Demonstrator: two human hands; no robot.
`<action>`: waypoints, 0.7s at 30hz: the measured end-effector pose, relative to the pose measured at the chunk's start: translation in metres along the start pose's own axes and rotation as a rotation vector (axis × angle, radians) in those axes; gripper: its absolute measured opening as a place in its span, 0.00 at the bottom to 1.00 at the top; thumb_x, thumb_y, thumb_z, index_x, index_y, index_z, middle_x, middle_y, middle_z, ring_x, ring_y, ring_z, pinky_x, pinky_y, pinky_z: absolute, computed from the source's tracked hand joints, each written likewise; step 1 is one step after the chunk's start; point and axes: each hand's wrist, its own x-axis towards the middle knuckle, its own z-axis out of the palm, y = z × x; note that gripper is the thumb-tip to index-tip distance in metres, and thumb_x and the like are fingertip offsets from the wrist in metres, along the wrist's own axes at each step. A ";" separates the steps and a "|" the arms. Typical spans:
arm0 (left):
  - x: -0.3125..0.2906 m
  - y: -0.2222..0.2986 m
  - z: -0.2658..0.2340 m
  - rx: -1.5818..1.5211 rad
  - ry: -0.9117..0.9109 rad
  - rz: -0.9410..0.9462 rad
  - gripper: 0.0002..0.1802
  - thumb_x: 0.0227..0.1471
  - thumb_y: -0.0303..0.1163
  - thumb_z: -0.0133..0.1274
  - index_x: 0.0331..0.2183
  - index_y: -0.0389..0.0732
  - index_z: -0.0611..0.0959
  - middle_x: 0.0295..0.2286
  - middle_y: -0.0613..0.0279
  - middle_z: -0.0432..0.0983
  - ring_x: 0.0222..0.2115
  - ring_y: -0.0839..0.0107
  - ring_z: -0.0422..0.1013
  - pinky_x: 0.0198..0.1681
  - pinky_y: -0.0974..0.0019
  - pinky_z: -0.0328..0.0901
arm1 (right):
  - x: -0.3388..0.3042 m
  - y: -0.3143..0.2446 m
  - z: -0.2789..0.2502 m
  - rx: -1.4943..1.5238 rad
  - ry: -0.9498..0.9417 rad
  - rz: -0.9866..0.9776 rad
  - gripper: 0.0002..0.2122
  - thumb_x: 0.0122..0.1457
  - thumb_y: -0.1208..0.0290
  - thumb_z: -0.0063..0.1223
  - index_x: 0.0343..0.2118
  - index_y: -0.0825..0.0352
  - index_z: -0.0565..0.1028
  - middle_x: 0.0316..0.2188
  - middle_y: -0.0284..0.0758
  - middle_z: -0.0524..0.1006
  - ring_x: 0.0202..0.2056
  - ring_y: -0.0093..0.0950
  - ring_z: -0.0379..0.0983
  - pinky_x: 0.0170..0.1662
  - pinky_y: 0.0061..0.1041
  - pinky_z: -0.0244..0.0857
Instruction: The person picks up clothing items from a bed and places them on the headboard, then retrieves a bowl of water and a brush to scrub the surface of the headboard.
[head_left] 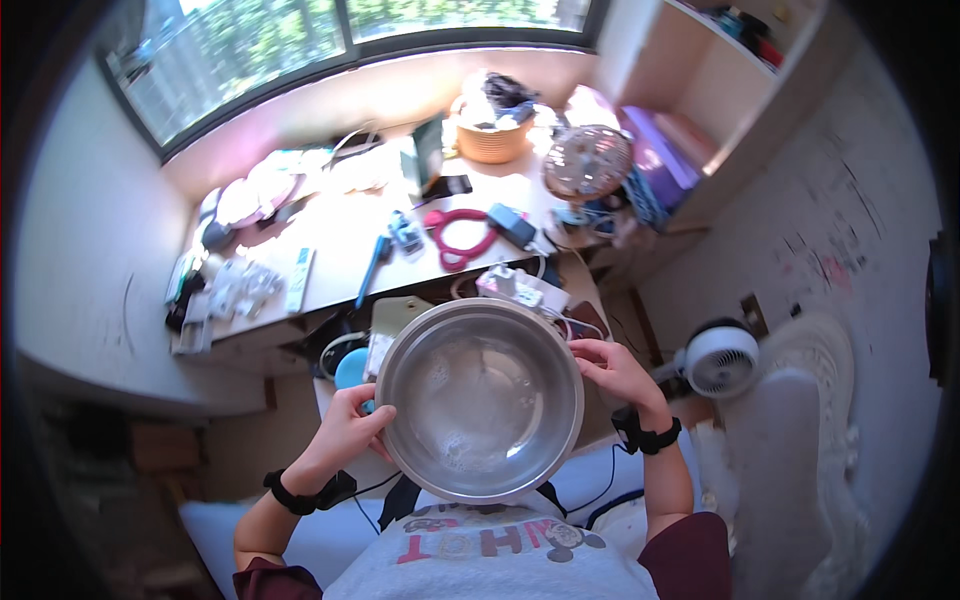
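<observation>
A wide metal basin point(392, 455) is held in front of my body, its open top facing up. Clear water point(470, 390) with some bubbles appears to lie in it. My left hand point(352, 424) grips the left rim, thumb over the edge and fingers underneath. On the opposite side, my right hand point(612, 368) pinches the rim near its upper right. The fingertips under the basin are hidden. Both wrists carry black straps with small devices and cables.
Beyond the basin stands a cluttered desk point(335, 270), with a red ring-shaped object point(462, 240), a wicker basket point(492, 143), a round desk fan point(588, 162) and a power strip point(522, 288). A white fan point(722, 358) is at the right, beside a carved headboard point(835, 390).
</observation>
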 end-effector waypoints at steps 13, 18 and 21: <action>-0.100 -0.046 -0.024 -0.270 0.527 0.044 0.09 0.48 0.24 0.47 0.33 0.30 0.75 0.22 0.58 0.74 0.16 0.73 0.73 0.14 0.77 0.69 | 0.089 0.004 0.062 0.162 -0.265 -0.007 0.12 0.58 0.74 0.44 0.42 0.74 0.70 0.34 0.40 0.76 0.35 0.25 0.74 0.38 0.22 0.70; -0.136 -0.060 -0.057 -0.261 0.668 0.060 0.10 0.47 0.22 0.45 0.33 0.27 0.74 0.22 0.56 0.74 0.15 0.70 0.73 0.15 0.73 0.72 | 0.112 -0.016 0.105 0.183 -0.266 -0.010 0.11 0.57 0.75 0.44 0.41 0.74 0.71 0.32 0.40 0.76 0.32 0.24 0.74 0.34 0.20 0.71; -0.150 -0.076 -0.086 -0.272 0.718 0.056 0.09 0.47 0.22 0.45 0.33 0.27 0.74 0.22 0.57 0.73 0.16 0.70 0.73 0.14 0.72 0.71 | 0.124 -0.032 0.139 0.217 -0.225 -0.026 0.10 0.57 0.77 0.43 0.41 0.74 0.70 0.30 0.39 0.76 0.30 0.23 0.74 0.31 0.20 0.72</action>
